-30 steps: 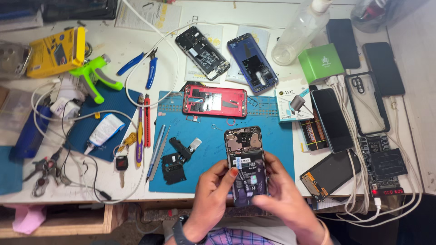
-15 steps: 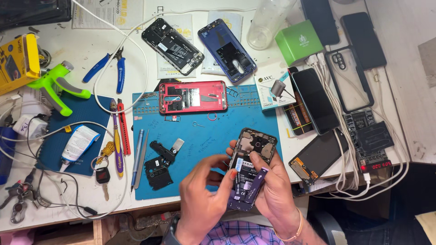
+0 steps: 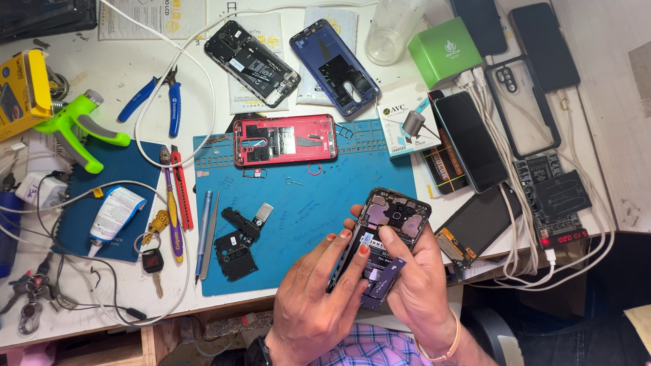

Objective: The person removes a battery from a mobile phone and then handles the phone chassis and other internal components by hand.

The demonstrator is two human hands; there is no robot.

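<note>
Black opened phone (image 3: 388,234) between both hands, seemingly

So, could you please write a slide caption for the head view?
Both hands, left hand and right hand, hold an opened phone over a blue mat among tools and phone parts.
</note>
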